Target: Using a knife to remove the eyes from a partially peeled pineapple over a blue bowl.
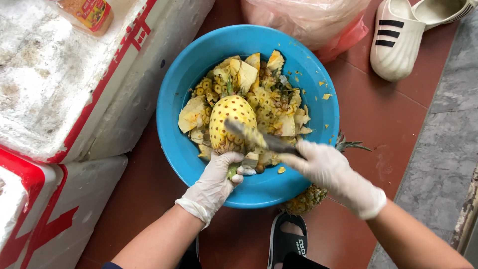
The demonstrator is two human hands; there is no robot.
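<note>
Head view: our gloved left hand (215, 180) grips the peeled pineapple (232, 123) from below, upright over the blue basin (318, 104) of peelings. Our gloved right hand (328, 169) clasps a knife (254, 137), blade laid across the fruit.

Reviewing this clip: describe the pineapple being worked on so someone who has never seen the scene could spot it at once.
Find the big blue basin on the reddish floor. Above its heap of peelings, the gloved left hand holds a peeled pineapple upright, the knife across it. Unlike the unpeeled pineapple beside the basin, it is smooth yellow dotted with dark eyes.
</note>
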